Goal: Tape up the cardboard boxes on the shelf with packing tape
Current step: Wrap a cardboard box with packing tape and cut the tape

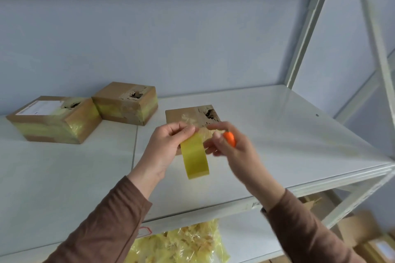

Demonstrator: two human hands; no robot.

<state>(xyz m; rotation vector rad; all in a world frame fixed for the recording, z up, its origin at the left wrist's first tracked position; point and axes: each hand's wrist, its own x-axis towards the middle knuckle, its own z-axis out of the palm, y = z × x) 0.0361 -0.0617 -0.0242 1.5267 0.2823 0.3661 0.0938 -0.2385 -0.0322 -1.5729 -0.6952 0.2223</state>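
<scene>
Our left grip (pixel 168 143) pinches the tape roll (pixel 195 159); right grip (pixel 222 141), clutching an orange cutter (pixel 229 138), may let the loose tape wrinkle.

1. Left hand (pixel 168 143) holds the roll of yellow packing tape (pixel 195 157) above the white shelf (pixel 277 134).
2. Right hand (pixel 228 145), blurred, holds an orange object (pixel 229 137) beside the tape's loose end.
3. One cardboard box (pixel 192 114) lies just behind the hands.
4. Two taped boxes (pixel 126 103) stand touching at left.
</scene>
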